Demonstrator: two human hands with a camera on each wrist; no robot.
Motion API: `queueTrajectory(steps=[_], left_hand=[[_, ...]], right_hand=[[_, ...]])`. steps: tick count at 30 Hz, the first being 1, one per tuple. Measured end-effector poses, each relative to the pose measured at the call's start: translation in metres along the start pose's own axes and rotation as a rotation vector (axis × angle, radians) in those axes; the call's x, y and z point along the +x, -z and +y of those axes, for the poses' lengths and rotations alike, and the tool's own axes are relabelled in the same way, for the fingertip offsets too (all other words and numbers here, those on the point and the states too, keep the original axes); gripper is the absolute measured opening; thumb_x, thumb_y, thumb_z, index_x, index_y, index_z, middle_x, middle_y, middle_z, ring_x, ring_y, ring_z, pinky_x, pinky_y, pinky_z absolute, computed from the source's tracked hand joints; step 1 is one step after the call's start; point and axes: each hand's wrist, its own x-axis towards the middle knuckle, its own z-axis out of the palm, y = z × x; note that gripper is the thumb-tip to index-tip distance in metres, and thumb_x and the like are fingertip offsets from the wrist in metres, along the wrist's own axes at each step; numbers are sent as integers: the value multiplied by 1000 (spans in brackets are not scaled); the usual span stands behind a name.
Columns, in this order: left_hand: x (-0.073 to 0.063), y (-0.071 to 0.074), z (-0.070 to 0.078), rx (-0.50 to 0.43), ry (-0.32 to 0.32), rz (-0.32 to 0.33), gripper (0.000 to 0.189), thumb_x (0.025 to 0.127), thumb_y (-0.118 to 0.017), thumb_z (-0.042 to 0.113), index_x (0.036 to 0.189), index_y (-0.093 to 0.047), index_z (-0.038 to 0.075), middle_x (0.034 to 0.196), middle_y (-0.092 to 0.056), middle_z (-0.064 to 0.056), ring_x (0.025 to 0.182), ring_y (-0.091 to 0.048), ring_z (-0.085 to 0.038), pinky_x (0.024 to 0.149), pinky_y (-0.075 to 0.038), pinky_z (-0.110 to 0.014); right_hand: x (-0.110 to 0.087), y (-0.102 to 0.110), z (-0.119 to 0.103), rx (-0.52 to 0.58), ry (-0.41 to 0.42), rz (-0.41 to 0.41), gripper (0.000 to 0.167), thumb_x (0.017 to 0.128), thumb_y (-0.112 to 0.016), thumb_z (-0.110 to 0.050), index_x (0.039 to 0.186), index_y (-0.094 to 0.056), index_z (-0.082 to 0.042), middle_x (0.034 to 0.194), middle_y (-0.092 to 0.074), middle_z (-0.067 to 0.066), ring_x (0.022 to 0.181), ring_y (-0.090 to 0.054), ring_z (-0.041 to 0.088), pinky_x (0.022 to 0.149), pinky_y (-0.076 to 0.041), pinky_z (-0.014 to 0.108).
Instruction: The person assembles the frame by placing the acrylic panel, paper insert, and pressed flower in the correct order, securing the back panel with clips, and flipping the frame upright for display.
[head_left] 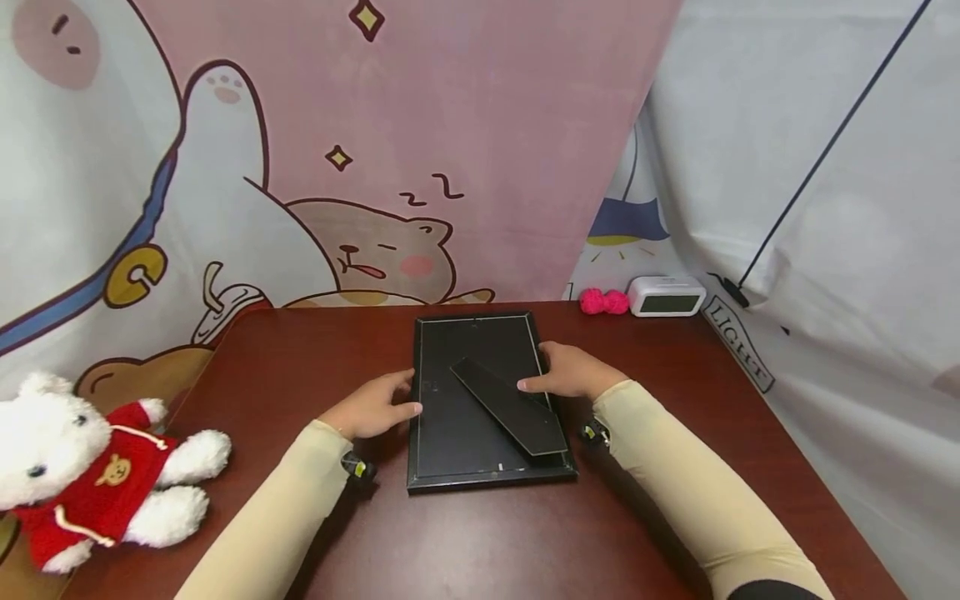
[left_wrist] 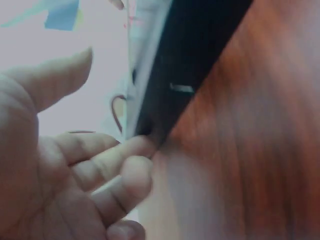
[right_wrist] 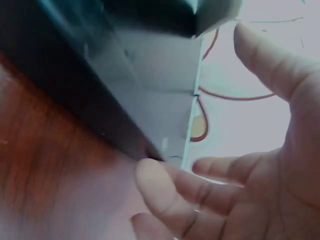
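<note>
A glossy red-brown wooden desk [head_left: 450,542] stands before a fabric backdrop [head_left: 510,125] printed with a pink ground, a sleeping cartoon bear and a large white cartoon animal. To the right hangs a whitish curtain [head_left: 862,208] lettered "LIGHT". Near the middle of the desk's far edge, a black rectangular picture frame [head_left: 450,433] lies with its back up, a tapered black support leg [head_left: 510,404] slanting across it. A person in cream sleeves reaches to both sides. The left hand [head_left: 371,406] has loosely bent fingers at the frame's left edge, thumb apart. The right hand [head_left: 573,372] has relaxed fingers along the right edge, its thumb over the back; whether that thumb touches is unclear. A white digital clock [head_left: 667,297] and a bright pink bow-shaped object [head_left: 604,302] sit side by side near the far right corner. A white plush toy [head_left: 112,475] in red clothing is at the left edge.
</note>
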Motion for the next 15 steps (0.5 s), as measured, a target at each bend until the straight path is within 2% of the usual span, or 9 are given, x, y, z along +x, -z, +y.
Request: queueTrajectory(steps=[2,7,12,15], left_hand=[[13,3,-4,-3,11,-1,72,105,-65,28,162,-34,-3,150,-57,-26,141,-54,-41,115,-42,-59],[38,6,-7,-12,52,-3,68,108,-60,25,165,-31,0,157,-50,-26,147,-47,-41,119,-38,-59],[54,9,-9,-1,85,18,68,108,-59,24,166,-30,3,160,-47,-25,150,-43,-41,121,-35,-57],[59,11,-11,1,102,30,69,107,-61,21,166,-29,3,161,-45,-25,152,-41,-41,122,-34,-57]], right_hand=[[9,-1,3,31,-6,-1,106,86,-83,-54,160,-35,4,153,-54,25,140,-53,41,117,-41,59],[19,-4,8,32,-14,-16,112,84,-85,-53,161,-30,7,157,-48,28,144,-48,43,120,-38,59],[21,-6,9,29,-13,-20,113,83,-83,-59,161,-32,5,155,-51,27,142,-50,42,119,-38,59],[21,-8,7,55,-10,-18,114,79,-87,-57,160,-33,4,150,-56,24,138,-54,41,118,-40,58]])
